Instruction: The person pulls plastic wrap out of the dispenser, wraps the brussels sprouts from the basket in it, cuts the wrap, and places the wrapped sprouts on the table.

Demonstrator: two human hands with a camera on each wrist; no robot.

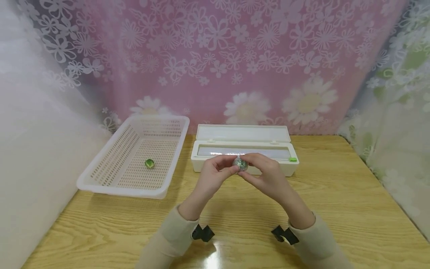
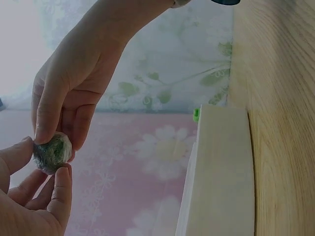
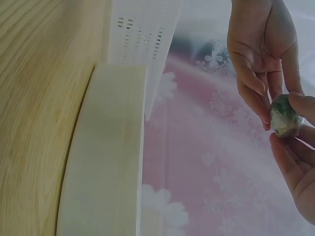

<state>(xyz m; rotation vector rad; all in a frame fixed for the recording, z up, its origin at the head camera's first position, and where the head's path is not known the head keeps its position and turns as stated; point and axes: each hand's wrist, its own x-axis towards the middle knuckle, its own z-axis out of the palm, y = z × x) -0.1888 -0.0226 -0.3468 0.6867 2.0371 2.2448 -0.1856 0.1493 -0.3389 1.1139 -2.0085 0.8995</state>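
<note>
Between both hands is a Brussels sprout [image 1: 240, 163] wrapped in clear plastic film, a small film twist on its top. My left hand [image 1: 216, 172] pinches it between thumb and fingers from the left. From the right, the fingertips and thumb of my right hand [image 1: 268, 175] grip the same sprout. The left wrist view shows the wrapped sprout [image 2: 52, 153] with crinkled, shiny film over green leaves. Behind the hands stands a white cling film dispenser [image 1: 198, 164], its lid [image 1: 242, 133] raised and the film roll [image 1: 215, 151] showing inside.
A white plastic basket [image 1: 122, 191] stands at the left with one bare Brussels sprout [image 1: 149, 163] in it. On the dispenser's right end sits a green slider [image 1: 293, 159]. Flowered curtains [image 1: 218, 67] hang behind the wooden table [image 1: 352, 194] and along its sides.
</note>
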